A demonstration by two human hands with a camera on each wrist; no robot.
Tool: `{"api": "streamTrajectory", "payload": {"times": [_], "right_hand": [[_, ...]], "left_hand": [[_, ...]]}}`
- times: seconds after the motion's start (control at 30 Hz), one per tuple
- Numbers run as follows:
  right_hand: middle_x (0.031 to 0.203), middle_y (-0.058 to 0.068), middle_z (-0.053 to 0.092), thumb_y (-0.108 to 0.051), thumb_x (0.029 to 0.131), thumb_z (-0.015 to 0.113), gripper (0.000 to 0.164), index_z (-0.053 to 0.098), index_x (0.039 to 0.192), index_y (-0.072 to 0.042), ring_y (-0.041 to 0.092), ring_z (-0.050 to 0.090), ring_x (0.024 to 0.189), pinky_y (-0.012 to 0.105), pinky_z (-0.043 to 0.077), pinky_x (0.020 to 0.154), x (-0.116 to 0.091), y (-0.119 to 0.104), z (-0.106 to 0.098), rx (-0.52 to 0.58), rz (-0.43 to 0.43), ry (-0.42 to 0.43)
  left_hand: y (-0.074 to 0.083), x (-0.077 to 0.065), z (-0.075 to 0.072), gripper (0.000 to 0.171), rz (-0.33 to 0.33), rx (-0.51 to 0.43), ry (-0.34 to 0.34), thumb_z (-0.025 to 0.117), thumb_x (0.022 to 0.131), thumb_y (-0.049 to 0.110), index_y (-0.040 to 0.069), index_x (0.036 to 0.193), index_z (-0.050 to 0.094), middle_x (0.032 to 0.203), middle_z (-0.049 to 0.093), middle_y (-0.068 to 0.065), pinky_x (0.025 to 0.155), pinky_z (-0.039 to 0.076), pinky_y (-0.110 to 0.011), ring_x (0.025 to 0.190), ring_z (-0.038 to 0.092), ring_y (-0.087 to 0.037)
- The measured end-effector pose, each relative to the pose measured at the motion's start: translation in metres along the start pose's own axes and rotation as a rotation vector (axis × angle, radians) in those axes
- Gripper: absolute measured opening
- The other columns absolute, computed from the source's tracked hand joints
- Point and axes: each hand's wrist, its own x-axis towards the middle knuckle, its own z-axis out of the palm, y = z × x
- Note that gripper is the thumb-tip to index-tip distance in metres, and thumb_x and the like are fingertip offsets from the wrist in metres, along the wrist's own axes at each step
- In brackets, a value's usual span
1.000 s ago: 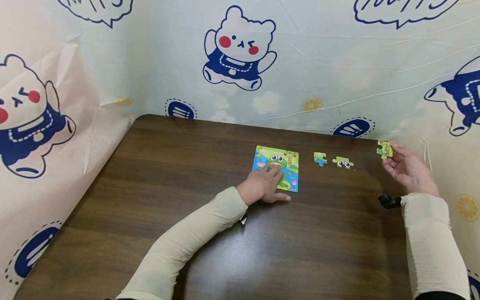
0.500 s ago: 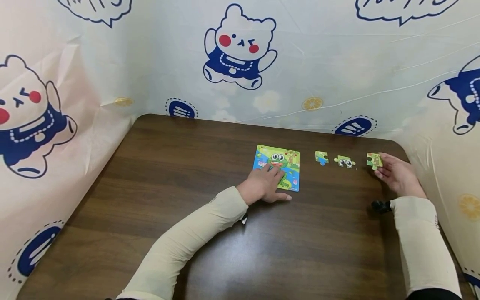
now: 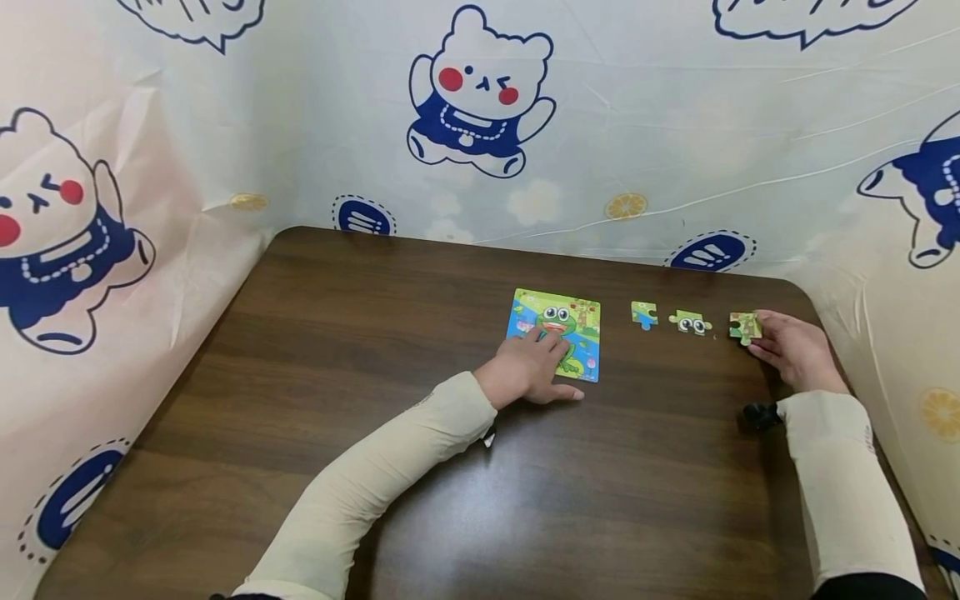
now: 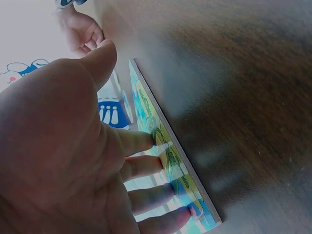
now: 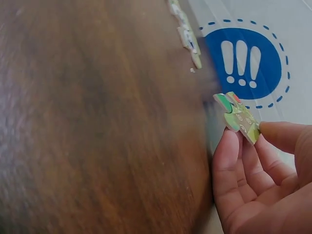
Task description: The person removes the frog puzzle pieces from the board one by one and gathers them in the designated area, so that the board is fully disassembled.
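Note:
My left hand point(image 3: 531, 368) rests with extended fingers on a frog puzzle board point(image 3: 577, 321); in the left wrist view the fingertips touch the face of the board point(image 4: 168, 156). At the table's right side, my right hand point(image 3: 798, 348) pinches a green and brown puzzle piece point(image 3: 744, 327) between thumb and fingers. The right wrist view shows that puzzle piece point(image 5: 239, 117) held by its edge. To its left lie a puzzle piece with two eyes point(image 3: 691, 323) and a blue and green puzzle piece point(image 3: 644, 314).
The dark wooden table point(image 3: 390, 333) has a rounded far-left corner. A printed cloth point(image 3: 322, 108) with bear figures rises behind it and along both sides.
My right hand has moved left and slightly down with the pinched puzzle piece, bringing it nearer the eye piece. My left hand has stayed on the board.

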Motion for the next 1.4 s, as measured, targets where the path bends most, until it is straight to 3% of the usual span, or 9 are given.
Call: {"api": "streamTrajectory", "payload": {"times": [0.4, 0.67, 0.87, 1.1, 1.4], "right_hand": [[0.081, -0.019, 0.069, -0.021, 0.106, 0.051, 0.015, 0.066, 0.111, -0.021, 0.002, 0.067, 0.073, 0.021, 0.059, 0.066, 0.0, 0.002, 0.002, -0.211, -0.07, 0.075], [0.078, -0.029, 0.064, -0.024, 0.106, 0.049, 0.029, 0.056, 0.13, -0.009, -0.004, 0.067, 0.071, 0.02, 0.059, 0.065, -0.002, -0.002, 0.003, -0.407, -0.107, 0.121], [0.077, -0.025, 0.069, -0.025, 0.108, 0.048, 0.031, 0.054, 0.131, -0.006, -0.002, 0.067, 0.072, 0.02, 0.059, 0.064, -0.004, -0.002, -0.001, -0.375, -0.11, 0.099], [0.079, -0.021, 0.071, -0.027, 0.108, 0.047, 0.021, 0.06, 0.119, -0.015, 0.0, 0.067, 0.073, 0.021, 0.059, 0.065, -0.011, -0.001, -0.001, -0.311, -0.107, 0.076], [0.085, -0.016, 0.072, -0.033, 0.106, 0.051, 0.029, 0.058, 0.127, -0.013, 0.002, 0.07, 0.078, 0.021, 0.06, 0.068, -0.017, 0.001, 0.019, -0.221, -0.136, 0.05]], "left_hand": [[0.001, 0.0, -0.002, 0.09, 0.0, 0.007, -0.002, 0.036, 0.094, 0.08, 0.027, 0.164, 0.02, 0.172, 0.012, 0.006, 0.117, 0.039, -0.044, 0.159, 0.017, -0.024], [0.001, 0.001, -0.002, 0.09, 0.002, 0.004, -0.007, 0.035, 0.094, 0.08, 0.027, 0.164, 0.019, 0.172, 0.013, 0.006, 0.118, 0.039, -0.045, 0.159, 0.016, -0.024], [0.002, 0.001, -0.004, 0.09, 0.004, 0.005, -0.009, 0.036, 0.094, 0.08, 0.026, 0.164, 0.019, 0.171, 0.014, 0.006, 0.118, 0.038, -0.044, 0.159, 0.016, -0.024], [0.002, 0.001, -0.001, 0.09, 0.009, -0.001, -0.003, 0.036, 0.094, 0.08, 0.026, 0.164, 0.019, 0.171, 0.015, 0.005, 0.118, 0.037, -0.046, 0.158, 0.017, -0.025], [0.0, 0.001, 0.006, 0.091, 0.01, 0.009, 0.024, 0.034, 0.094, 0.08, 0.024, 0.164, 0.018, 0.172, 0.01, 0.003, 0.12, 0.034, -0.048, 0.159, 0.016, -0.027]]}}
